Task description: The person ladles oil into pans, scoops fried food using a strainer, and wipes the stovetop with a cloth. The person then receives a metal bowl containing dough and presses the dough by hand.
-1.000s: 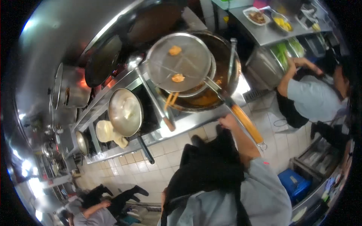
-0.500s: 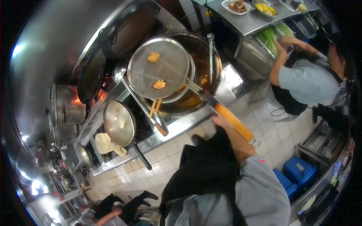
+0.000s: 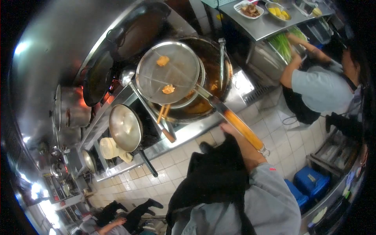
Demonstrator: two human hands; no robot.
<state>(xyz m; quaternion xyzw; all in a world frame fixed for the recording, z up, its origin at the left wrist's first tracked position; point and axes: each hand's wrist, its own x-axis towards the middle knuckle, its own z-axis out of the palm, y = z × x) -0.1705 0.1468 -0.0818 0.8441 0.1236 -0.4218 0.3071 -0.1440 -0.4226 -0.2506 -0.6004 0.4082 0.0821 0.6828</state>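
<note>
A round mesh strainer (image 3: pixel 176 74) lies across the large dark wok (image 3: pixel 229 70), over a metal rim. Two golden fried pieces rest on its mesh, one piece (image 3: pixel 162 60) at the top and another piece (image 3: pixel 168 89) lower down. Its long wooden handle (image 3: pixel 244 130) points toward my body. My right hand (image 3: pixel 226 128) is close beside that handle; its fingers are mostly hidden, so I cannot see whether it grips anything. Brown oil and small bits show in the wok. A pair of chopsticks (image 3: pixel 164 112) leans at the near side of the strainer. My left hand is out of sight.
Left of the wok are a ladle (image 3: pixel 136 89) and a frying pan (image 3: pixel 124 127) with a black handle. Beyond stand a dark wok (image 3: pixel 98 82) and a tall pot (image 3: pixel 74 111) near flames. At right a co-worker (image 3: pixel 321 84) handles greens (image 3: pixel 280 45). Blue bins (image 3: pixel 312 182) stand behind.
The view has shifted slightly, so the stove appears a little lower and to the right. The strainer and fried pieces stay in place. The co-worker's hands have moved slightly among the greens.
</note>
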